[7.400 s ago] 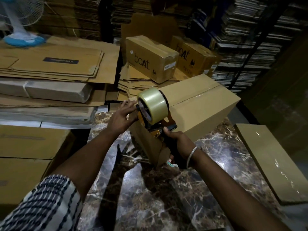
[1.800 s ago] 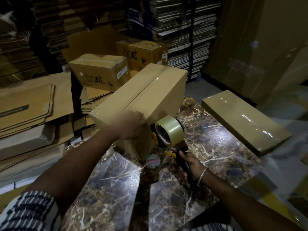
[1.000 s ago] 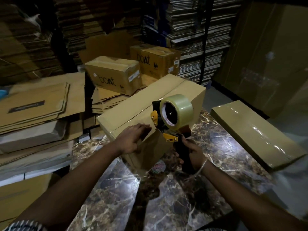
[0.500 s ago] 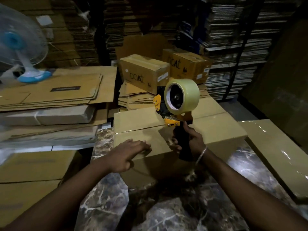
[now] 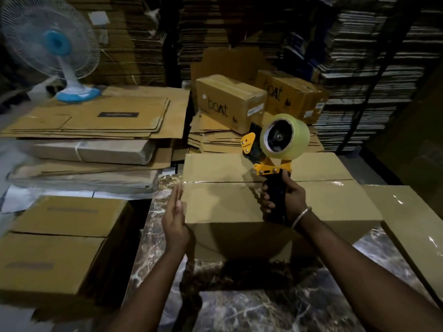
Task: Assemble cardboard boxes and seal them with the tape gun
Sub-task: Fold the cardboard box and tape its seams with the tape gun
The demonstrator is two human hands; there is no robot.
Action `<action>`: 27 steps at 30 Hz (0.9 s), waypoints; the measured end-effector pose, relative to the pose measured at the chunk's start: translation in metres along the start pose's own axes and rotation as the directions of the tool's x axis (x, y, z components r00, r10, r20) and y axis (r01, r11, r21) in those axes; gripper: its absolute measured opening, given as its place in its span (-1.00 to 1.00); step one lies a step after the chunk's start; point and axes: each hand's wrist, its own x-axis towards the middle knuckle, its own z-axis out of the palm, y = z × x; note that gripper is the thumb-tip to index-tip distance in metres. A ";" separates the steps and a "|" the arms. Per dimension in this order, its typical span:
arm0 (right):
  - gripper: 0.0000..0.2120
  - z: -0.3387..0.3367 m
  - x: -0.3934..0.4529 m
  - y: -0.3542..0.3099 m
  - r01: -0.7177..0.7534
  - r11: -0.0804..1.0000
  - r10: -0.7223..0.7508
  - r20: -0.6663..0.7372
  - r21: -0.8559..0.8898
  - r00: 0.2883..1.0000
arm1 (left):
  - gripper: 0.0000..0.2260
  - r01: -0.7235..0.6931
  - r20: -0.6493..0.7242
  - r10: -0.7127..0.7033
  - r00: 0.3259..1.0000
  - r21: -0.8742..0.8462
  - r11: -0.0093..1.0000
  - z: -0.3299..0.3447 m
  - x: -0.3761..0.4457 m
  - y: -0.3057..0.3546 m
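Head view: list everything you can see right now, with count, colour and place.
Cardboard box: one, tan, on the table, taped seam on top.
Tape gun: one, yellow and black with a clear roll, held above the box.
Marble table: one, dark veined, centre.
Boat boxes: two, brown, behind on flat cartons.
Flat cardboard stack: one pile, tan, left.
Table fan: one, white and blue, far left.
Closed boxes: stacked, tan, lower left.
Wrapped bundle: one, tan, right edge.
Left hand: flat against the box's left end.
Right hand: grips the tape gun handle.
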 end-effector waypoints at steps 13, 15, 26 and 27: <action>-0.37 -0.004 0.003 0.001 -0.023 1.000 0.023 -0.016 0.009 1.000 | -0.60 0.467 0.191 -0.426 0.884 -0.334 0.819 -0.005 0.003 0.014; -0.37 -0.001 0.002 0.000 -0.041 0.999 0.041 -0.016 0.000 0.999 | -0.66 0.506 0.165 -0.478 0.863 -0.313 0.804 -0.009 0.001 0.017; -0.43 0.001 -0.003 -0.011 -0.119 0.992 0.121 0.037 -0.043 0.992 | -0.48 0.436 -0.164 -0.422 0.892 0.063 0.898 -0.008 0.017 0.026; -0.42 -0.001 -0.004 -0.012 -0.135 0.989 0.138 0.054 -0.055 0.989 | -0.54 0.353 -0.217 -0.321 0.922 0.130 0.927 -0.003 0.017 0.031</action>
